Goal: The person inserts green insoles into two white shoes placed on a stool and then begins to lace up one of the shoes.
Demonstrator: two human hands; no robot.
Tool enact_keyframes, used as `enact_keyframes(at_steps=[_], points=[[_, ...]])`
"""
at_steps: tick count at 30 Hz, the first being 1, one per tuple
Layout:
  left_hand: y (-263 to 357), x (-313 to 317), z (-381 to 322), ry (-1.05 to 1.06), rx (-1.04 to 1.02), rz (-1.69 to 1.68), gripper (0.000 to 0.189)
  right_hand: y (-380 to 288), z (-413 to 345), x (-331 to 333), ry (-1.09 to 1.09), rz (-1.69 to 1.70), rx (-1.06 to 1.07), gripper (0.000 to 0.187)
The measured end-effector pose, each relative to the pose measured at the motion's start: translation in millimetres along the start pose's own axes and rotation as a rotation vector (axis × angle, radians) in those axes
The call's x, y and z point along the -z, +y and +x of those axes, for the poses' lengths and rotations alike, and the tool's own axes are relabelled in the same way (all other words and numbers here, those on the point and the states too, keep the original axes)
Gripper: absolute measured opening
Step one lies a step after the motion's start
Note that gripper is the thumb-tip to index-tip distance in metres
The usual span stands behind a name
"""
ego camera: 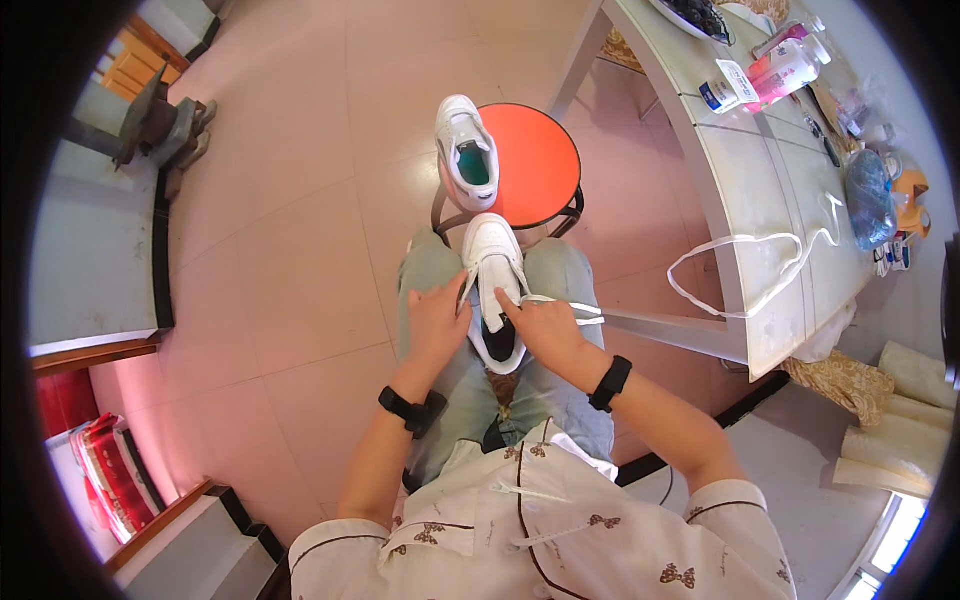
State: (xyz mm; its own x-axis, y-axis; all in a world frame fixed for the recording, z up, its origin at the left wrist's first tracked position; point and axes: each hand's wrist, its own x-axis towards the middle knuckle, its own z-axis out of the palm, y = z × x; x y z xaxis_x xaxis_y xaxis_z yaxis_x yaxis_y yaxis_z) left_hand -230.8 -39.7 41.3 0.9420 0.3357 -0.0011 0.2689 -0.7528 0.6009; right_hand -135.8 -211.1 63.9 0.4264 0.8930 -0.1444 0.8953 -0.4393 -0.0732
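A white sneaker (493,240) lies between my knees, toe pointing away, its dark insole partly showing. My left hand (436,324) grips the left edge of its opening. With the index finger on the shoe's white tongue (496,285), my right hand (551,330) holds the right side of the opening. White lace strands (589,315) stick out to the right beyond my right hand; whether its fingers pinch them is hidden. A second white sneaker (465,150) with a green insole rests on the left side of a round orange stool (534,161), no lace visible in it.
To the right, a light-topped table (757,187) carries a loose white lace (750,238) hanging over its edge. Bottles (787,71), a small carton (724,94), a bowl of dark fruit (694,19) and a blue plastic bag (870,201) stand on it. Pink tiles (300,262) cover the floor.
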Motion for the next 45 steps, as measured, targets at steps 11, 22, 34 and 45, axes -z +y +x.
enact_keyframes(at_steps=[11,22,34,45], points=[[23,-13,15,-0.129,-0.135,0.405,0.048,-36,30,-16,-0.352,-0.318,0.153,0.042],[16,-11,7,-0.185,-0.283,0.181,0.019,-32,-14,-27,-0.062,-0.071,0.044,0.048],[97,46,11,-0.218,-0.392,-0.064,0.030,58,-81,156,0.063,1.132,-0.197,0.017],[-32,239,-59,0.096,0.130,-0.822,0.011,110,-150,246,-0.375,1.257,-0.228,0.018]])
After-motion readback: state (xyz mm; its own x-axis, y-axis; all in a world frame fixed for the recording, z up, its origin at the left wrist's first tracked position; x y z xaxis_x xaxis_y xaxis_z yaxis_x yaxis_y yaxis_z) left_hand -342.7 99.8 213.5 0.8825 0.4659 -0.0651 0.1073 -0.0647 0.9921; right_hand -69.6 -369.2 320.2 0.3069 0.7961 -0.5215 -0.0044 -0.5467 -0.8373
